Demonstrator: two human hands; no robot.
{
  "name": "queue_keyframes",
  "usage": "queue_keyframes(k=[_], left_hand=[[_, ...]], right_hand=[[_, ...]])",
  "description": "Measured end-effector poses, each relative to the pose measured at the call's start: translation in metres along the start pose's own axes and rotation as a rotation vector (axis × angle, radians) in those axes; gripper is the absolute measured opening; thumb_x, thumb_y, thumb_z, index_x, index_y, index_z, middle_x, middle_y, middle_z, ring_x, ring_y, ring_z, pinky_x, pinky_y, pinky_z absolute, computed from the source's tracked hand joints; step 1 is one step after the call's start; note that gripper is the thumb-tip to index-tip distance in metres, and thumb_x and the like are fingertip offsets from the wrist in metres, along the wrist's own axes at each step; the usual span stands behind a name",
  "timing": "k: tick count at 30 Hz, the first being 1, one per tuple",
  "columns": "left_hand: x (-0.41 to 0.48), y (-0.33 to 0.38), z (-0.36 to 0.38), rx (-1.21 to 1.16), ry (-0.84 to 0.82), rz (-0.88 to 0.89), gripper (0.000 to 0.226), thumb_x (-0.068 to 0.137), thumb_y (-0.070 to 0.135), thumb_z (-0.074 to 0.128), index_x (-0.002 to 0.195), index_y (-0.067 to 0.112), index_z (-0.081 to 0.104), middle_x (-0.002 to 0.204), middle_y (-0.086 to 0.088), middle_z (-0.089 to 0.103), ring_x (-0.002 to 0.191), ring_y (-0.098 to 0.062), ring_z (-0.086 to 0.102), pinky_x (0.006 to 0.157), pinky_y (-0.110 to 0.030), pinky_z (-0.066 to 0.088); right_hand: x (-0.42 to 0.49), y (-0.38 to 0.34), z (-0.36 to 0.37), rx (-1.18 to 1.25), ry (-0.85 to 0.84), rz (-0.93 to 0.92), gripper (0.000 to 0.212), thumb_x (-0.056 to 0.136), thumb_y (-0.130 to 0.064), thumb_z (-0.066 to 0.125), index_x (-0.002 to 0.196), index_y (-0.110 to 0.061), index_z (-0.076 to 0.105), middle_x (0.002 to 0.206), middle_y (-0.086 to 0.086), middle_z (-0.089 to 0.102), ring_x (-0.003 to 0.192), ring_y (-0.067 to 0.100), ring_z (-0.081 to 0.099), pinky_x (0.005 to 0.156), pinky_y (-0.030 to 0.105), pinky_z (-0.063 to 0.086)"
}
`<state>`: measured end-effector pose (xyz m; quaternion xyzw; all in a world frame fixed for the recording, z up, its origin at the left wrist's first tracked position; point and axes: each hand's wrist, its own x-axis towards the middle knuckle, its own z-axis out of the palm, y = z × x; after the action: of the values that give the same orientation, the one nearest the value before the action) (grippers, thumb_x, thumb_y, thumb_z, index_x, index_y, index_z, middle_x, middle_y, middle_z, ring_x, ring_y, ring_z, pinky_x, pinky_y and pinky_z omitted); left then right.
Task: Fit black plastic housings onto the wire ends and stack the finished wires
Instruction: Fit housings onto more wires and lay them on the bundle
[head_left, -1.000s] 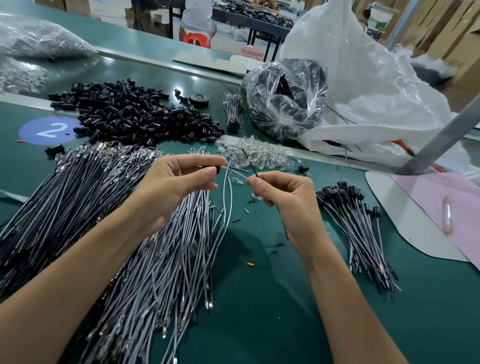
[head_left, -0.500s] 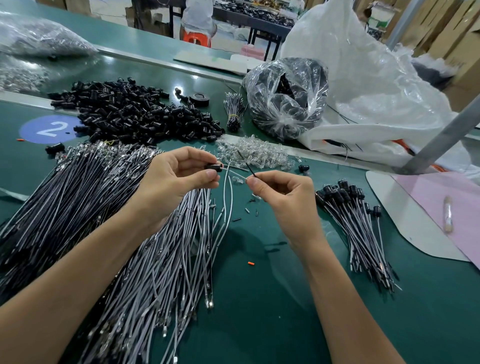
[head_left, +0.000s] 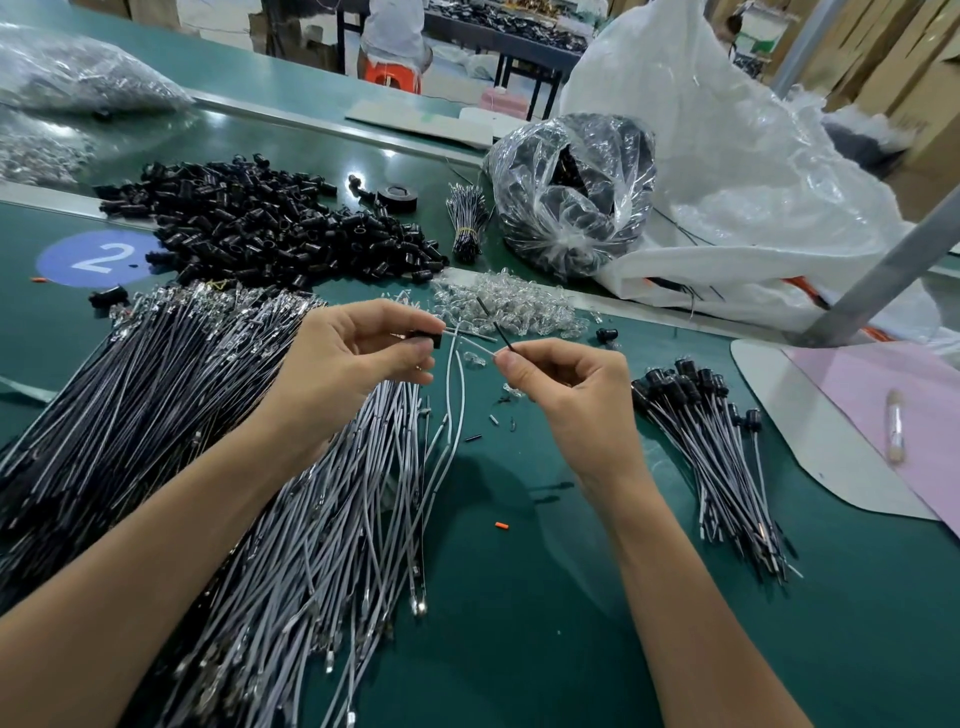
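Blocky black housing emerged from left hand.

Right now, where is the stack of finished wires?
Head view: the stack lies on the table, right of the right hand, left of the pink sheet.

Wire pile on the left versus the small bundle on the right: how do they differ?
The left wire pile is far larger and sprawls; the right bundle is small and tidy. The right bundle's far ends wear black caps; the left wire pile's far ends show bare metal tips. Both lie on the green table.
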<state>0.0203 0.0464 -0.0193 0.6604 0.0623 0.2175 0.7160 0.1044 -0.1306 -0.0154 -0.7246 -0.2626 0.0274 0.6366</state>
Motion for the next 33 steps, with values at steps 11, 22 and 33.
queue_keyframes(k=[11,22,33], left_hand=[[-0.0025,0.0040,0.0020,-0.030,-0.055,0.039,0.021,0.074,0.011,0.069,0.091,0.016,0.078,0.080,-0.006,0.075,0.070,-0.014,0.070,0.067,-0.026,0.060],[-0.0029,0.0064,0.0007,-0.100,-0.144,-0.092,0.017,0.077,0.013,0.063,0.083,0.015,0.079,0.084,-0.007,0.073,0.072,-0.013,0.068,0.064,-0.024,0.058],[-0.0021,0.0043,-0.0001,-0.147,-0.123,-0.084,0.018,0.078,0.011,0.063,0.086,0.014,0.079,0.086,-0.007,0.073,0.072,-0.012,0.067,0.065,-0.023,0.058]], right_hand=[[0.0014,-0.0016,-0.0020,0.164,-0.180,0.210,0.004,0.080,-0.011,0.077,0.076,-0.011,0.078,0.063,0.006,0.062,0.061,0.013,0.044,0.054,0.019,0.035],[0.0022,-0.0001,-0.0037,0.181,-0.208,0.219,0.006,0.076,-0.017,0.078,0.077,-0.012,0.078,0.065,0.006,0.063,0.065,0.016,0.045,0.055,0.018,0.036],[0.0017,-0.0006,-0.0025,0.172,-0.212,0.195,0.004,0.079,-0.016,0.077,0.075,-0.014,0.079,0.066,0.007,0.063,0.064,0.014,0.046,0.055,0.018,0.035]])
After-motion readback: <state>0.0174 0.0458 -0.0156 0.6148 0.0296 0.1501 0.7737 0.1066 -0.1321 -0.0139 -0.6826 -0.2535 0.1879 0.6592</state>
